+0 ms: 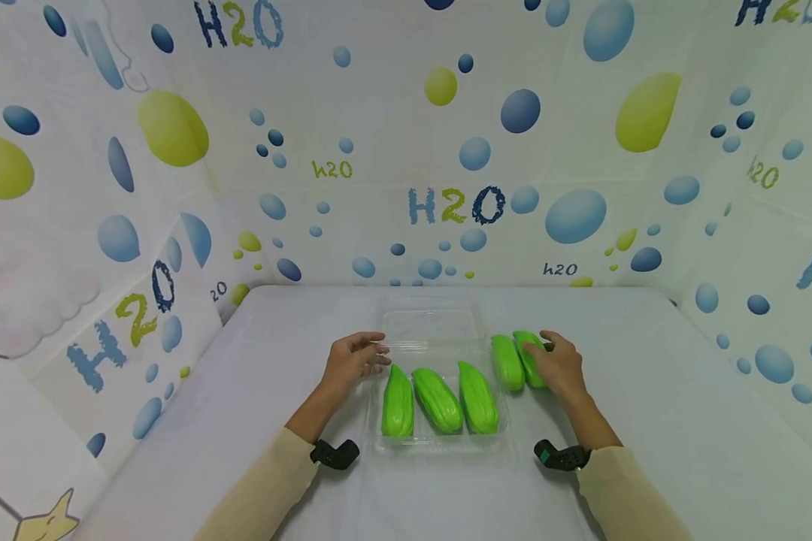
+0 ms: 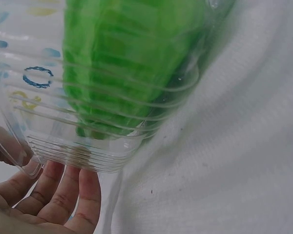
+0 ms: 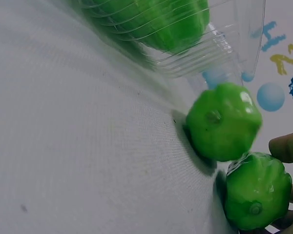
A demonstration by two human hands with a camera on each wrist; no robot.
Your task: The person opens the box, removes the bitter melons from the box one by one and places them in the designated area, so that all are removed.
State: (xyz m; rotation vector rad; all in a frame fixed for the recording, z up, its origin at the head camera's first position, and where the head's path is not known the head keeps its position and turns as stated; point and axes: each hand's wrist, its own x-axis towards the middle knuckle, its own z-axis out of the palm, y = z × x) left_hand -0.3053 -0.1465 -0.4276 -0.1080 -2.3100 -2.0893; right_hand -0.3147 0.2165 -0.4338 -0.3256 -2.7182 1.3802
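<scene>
A clear plastic clamshell box (image 1: 440,442) lies with its lid (image 1: 433,327) folded back, and three bright green ridged gourds (image 1: 437,400) rest side by side in its base. By the box's back left corner is my left hand (image 1: 353,364), its loosely extended fingers (image 2: 63,195) right at the ribbed plastic wall. To the right of the box, two more gourds lie on the cloth, the nearer one (image 3: 223,122) beside the box. My right hand (image 1: 560,366) holds the outer gourd (image 3: 259,191), thumb on one side and fingers on the other.
White cloth covers the table (image 1: 284,315). Behind it and along both sides hangs a white sheet (image 1: 379,98) printed with blue and lime drops and H2O lettering. Each wrist carries a small black camera (image 1: 335,454) at the sleeve's end.
</scene>
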